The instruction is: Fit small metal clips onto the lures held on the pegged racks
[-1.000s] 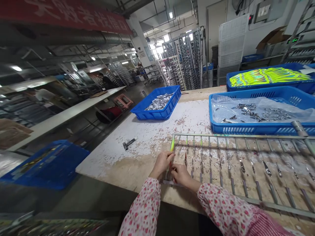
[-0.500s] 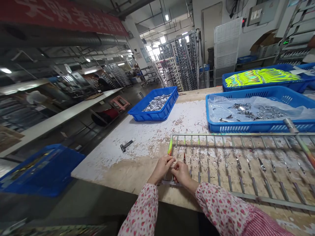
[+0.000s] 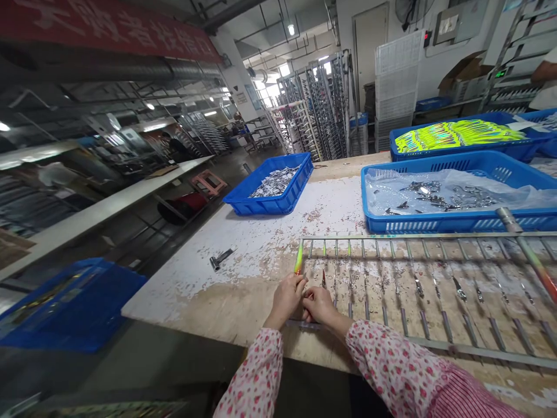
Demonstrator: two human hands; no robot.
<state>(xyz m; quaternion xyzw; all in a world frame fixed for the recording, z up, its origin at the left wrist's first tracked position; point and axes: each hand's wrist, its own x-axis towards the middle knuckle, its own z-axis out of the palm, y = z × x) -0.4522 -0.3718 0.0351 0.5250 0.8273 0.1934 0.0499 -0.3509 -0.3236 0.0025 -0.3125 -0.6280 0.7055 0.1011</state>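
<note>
Close together at the left end of a metal rack (image 3: 374, 237), my left hand (image 3: 286, 299) and my right hand (image 3: 319, 304) meet with fingertips pinched. Whatever lies between the fingers is hidden or too small to make out. A pointed reddish-brown piece (image 3: 324, 278) shows just above my right hand; whether I touch it cannot be told. The rack's end bar (image 3: 299, 255), coloured yellow-green to orange, runs down behind my left hand. To the right, small shiny metal pieces (image 3: 459, 289) hang between the rack's rows of pegs.
Behind the rack stands a blue basket (image 3: 409, 223) lined with plastic, holding shiny metal pieces. A blue tray (image 3: 261, 205) of small silvery pieces sits at the back left. A T-shaped metal tool (image 3: 221, 259) lies on the worn tabletop (image 3: 183, 302). Bright yellow pieces (image 3: 456, 134) fill another basket.
Both hands stay together at the rack's left end, with the left fingers slightly shifted. The whole view has moved slightly.
</note>
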